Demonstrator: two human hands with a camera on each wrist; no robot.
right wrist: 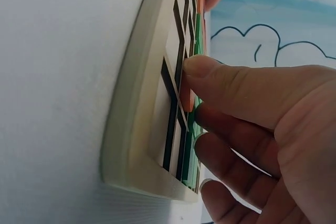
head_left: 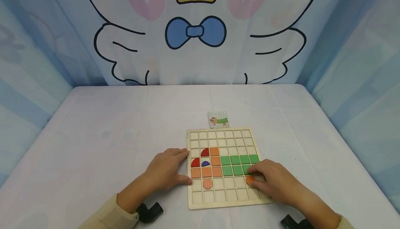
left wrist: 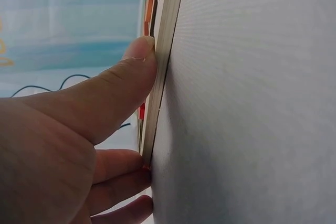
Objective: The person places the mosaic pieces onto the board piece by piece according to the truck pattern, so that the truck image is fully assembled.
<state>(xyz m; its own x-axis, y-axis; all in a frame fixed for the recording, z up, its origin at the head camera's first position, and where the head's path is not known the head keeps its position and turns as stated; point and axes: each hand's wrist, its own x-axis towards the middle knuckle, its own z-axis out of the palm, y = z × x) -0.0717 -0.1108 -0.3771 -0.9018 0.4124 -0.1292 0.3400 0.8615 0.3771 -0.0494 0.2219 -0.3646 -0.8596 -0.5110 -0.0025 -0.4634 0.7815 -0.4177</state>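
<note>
A wooden grid board [head_left: 220,196] lies on the white table. My left hand [head_left: 165,170] rests at the board's left edge, thumb and fingers spread apart along the rim. Over the right side, my right hand [head_left: 276,183] pinches an orange disc [head_left: 249,180] at a cell below the green squares [head_left: 235,160]; in the right wrist view the thumb lies against the orange disc [right wrist: 186,95]. Also on the board are orange squares [head_left: 215,161], red quarter-circle pieces [head_left: 205,152], a blue half-circle piece [head_left: 205,163] and a salmon disc [head_left: 207,183]. The right hand covers the board's lower right cells.
Just behind the board lies a small pattern card [head_left: 218,120] with a gridded picture in green and orange. White tabletop [head_left: 125,117] surrounds the board. A printed curtain [head_left: 193,62] hangs behind the table, with more fabric at both sides.
</note>
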